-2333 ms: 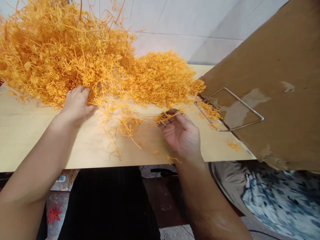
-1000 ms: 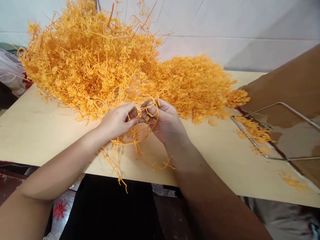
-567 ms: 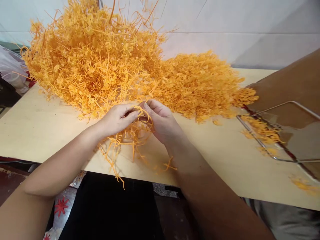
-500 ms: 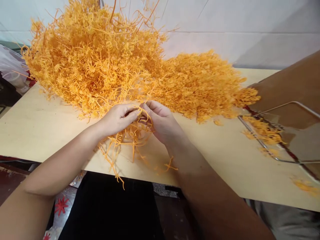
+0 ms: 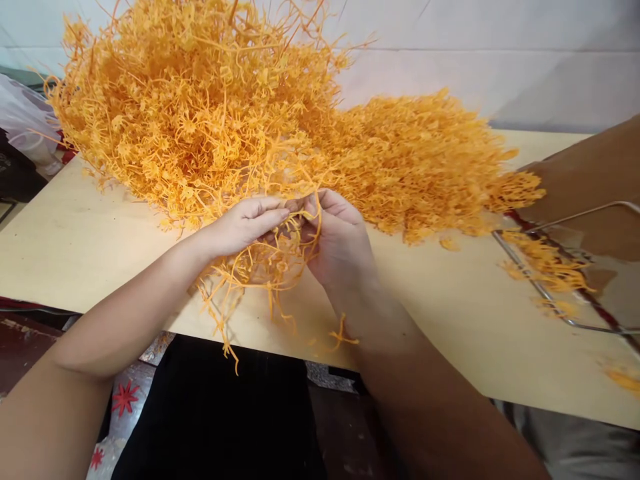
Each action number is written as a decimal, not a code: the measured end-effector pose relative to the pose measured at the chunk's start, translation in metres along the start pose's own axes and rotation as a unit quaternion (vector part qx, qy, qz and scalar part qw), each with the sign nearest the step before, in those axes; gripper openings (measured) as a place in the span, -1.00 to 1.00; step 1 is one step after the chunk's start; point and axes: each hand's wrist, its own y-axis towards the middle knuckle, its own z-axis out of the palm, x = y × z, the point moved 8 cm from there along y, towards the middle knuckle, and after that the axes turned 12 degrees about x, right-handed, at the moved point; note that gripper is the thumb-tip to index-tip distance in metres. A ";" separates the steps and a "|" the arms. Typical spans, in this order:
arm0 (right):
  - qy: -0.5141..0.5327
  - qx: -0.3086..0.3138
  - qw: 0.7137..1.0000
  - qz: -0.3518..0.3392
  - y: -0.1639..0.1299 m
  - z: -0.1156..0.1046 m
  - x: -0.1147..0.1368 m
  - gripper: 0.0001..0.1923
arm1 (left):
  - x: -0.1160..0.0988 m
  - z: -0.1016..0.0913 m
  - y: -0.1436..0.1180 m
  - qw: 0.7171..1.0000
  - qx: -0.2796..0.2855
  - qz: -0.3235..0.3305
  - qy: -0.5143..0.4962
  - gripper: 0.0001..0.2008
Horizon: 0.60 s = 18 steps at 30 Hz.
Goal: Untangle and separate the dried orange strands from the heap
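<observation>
My left hand [image 5: 250, 223] is closed, thumb laid along the fingers, on orange plastic sprigs [image 5: 260, 267] with thin branching stems. Close beside it on the right, my right hand [image 5: 340, 230] pinches the same tangle; a thin stem loops near its thumb. Loose ends hang below both hands toward the table's front edge. Behind them rises a large heap of orange artificial sprigs [image 5: 175, 127] with small starry tips. To its right lies a flatter bundle of orange sprigs [image 5: 420, 167]. A small loose orange piece [image 5: 343, 333] is by my right wrist.
The pale wooden table [image 5: 100, 267] backs onto a white wall [image 5: 450, 73]. At right stand a brown cardboard box [image 5: 590, 173] and a metal wire frame [image 5: 530, 277] with orange bits [image 5: 550, 263] around it. A white plastic bag [image 5: 25, 120] sits at far left.
Both hands have shifted slightly right and up with the sprigs, the right hand turning a little more upright. The hands remain closed on the tangle. The view has moved slightly.
</observation>
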 end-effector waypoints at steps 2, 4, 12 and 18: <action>0.019 0.032 0.999 0.020 0.000 0.004 -0.002 -0.77 | 0.000 0.005 0.000 0.999 0.029 0.002 -0.024 -0.82; 0.016 0.062 0.998 0.023 -0.001 0.007 -0.003 -0.73 | 0.000 0.007 -0.002 0.998 0.040 0.010 -0.043 -0.83; 0.036 0.101 0.994 -0.012 0.000 0.005 0.010 -0.69 | 0.007 -0.004 -0.006 0.987 -0.028 0.008 -0.156 -0.84; 0.093 0.006 0.990 -0.106 0.000 -0.042 0.047 -0.70 | -0.014 -0.063 -0.032 0.954 -0.214 0.060 -0.202 -0.76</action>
